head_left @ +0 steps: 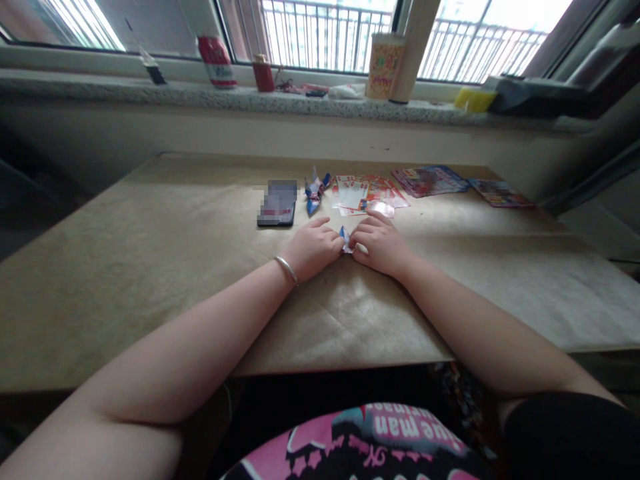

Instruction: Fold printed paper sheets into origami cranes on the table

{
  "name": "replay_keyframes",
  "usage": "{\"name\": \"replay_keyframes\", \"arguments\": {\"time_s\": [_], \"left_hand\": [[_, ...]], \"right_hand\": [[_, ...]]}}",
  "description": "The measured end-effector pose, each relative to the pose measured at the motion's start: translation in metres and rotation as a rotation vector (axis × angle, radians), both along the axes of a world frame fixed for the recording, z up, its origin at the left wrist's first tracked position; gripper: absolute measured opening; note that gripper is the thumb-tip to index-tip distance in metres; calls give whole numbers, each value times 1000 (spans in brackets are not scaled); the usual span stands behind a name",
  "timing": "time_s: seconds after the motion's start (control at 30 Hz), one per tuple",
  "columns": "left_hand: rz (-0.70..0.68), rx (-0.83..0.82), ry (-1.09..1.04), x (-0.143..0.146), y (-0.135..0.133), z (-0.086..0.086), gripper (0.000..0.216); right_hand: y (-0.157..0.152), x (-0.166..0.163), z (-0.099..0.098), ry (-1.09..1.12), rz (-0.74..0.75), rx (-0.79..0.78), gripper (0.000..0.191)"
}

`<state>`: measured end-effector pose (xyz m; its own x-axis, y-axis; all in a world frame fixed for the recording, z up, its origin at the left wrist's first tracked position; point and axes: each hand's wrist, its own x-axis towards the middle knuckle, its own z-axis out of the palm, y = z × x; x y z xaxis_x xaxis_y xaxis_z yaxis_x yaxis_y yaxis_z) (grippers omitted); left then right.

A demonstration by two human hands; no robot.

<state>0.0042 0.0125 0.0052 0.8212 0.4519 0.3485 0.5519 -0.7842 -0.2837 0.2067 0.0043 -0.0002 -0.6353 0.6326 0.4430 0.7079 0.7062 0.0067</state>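
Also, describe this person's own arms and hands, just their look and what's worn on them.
The left hand and right hand are ungloved. The left arm wears a slim, rounded, silver-coloured bangle near the hand, with no sleeve in view. The right arm has a plain black sleeve ending near the elbow.

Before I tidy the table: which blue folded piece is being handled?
The small piece between left hand and right hand; the larger piece lies beside the phone.
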Motion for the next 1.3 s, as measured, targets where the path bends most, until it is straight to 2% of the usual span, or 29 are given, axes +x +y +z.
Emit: {"name": "replay_keyframes", "arguments": {"time_s": [0.17,0.47,0.67,0.9,1.07,1.3], "left_hand": [[-46,-22,-14,-1,-2,3,25],[24,-302,-215,-6,3,-4,14],[14,-445,-276,-7,8,-8,18],[166,-551,-346,-5,14,-12,22],[203,-580,-348,-2,16,-16,20],[163,-512,-391,-3,15,-19,18]], "right_hand": [[-1,-2,-3,50,32,-83,6],[5,-1,-12,118,48,-202,10],[5,-2,-11,229,-86,-249,10],[6,-6,-15,363,-180,-307,10],[9,-7,-20,461,-200,-349,10],[10,-7,-19,427,-244,-383,10]]}}
